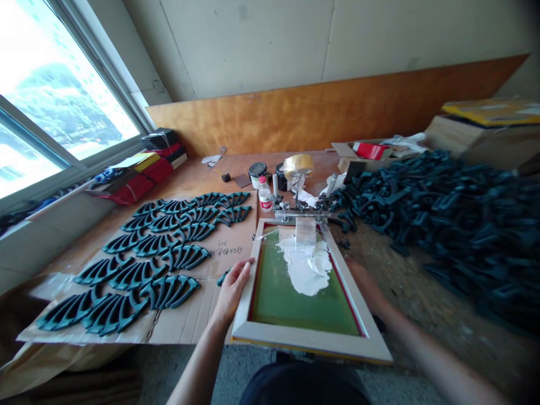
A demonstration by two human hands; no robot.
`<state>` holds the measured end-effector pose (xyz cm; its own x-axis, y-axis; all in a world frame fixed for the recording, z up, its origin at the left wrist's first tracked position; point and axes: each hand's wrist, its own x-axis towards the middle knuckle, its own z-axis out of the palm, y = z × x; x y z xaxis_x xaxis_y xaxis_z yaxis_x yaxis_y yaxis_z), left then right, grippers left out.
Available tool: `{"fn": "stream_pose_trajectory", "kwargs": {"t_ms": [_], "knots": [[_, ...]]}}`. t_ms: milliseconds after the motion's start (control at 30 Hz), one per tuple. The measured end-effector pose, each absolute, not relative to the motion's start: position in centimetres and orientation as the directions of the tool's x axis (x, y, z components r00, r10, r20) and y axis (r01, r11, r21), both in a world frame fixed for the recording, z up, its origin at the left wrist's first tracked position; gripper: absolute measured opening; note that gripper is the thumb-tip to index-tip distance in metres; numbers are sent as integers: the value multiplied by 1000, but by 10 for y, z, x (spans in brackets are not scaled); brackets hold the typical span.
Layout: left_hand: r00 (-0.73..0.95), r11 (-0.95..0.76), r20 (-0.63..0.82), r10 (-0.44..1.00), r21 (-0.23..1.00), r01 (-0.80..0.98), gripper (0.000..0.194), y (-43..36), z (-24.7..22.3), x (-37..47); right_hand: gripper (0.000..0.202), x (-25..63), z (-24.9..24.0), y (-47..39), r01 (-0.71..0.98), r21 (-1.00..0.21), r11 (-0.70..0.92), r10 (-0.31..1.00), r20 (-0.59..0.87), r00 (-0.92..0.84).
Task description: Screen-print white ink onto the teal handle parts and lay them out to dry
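Dark green fan-shaped pieces [139, 275] at far left, laid out in five rows on a cardboard sheet [181, 326]; three in the nearest row, farther rows too overlapped to count surely.

Next rightward, left hand [235, 283] at the end of a forearm rising from the lower edge, fingers bent and close together, touching the left rail of a wooden screen frame [312, 340]. Cannot tell whether closed around that rail or only resting against it. Just beside the hand, one small dark green bit [222, 278], partly hidden.

Beyond, two tubs [256, 173], one red-capped bottle [265, 196] and one roll of tape [298, 164].

Directly before the body, just the one frame: long axis pointing away, leaning slightly left, far end at a metal clamp bar [301, 214]. On its green mesh [274, 304], one patch of white paste [310, 275] toward the far half, with one flat pale blade [304, 232] at the patch's far side.

Then, by the right rail, right hand [358, 273], blurred, with forearm slanting in from lower right; fingers unclear, so cannot tell whether wide, narrow or holding anything.

Farthest right, one heap of dark curved pieces [413, 197], too tangled to count, and one carton [468, 138] behind.
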<state>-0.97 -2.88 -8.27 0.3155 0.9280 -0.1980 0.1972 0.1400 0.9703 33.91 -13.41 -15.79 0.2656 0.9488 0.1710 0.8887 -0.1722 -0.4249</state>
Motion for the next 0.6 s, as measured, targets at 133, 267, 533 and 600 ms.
{"fn": "stream_pose_trajectory", "kwargs": {"t_ms": [133, 267, 533, 600], "knots": [[345, 138, -221, 912, 959, 248, 70, -31, -129, -12, 29, 349, -120, -105, 877, -441, -191, 893, 293, 342], [343, 74, -206, 916, 930, 359, 70, -27, -167, -11, 58, 312, -91, -68, 959, -273, 71, 903, 425, 55], [342, 58, -201, 918, 920, 387, 65, -22, -191, -12, 15, 269, -111, -97, 938, -168, 302, 950, 128, -283], [334, 72, -206, 920, 925, 372, 66, -22, -191, -12, 17, 275, -110, -114, 867, -185, 462, 886, 141, -442]]}}
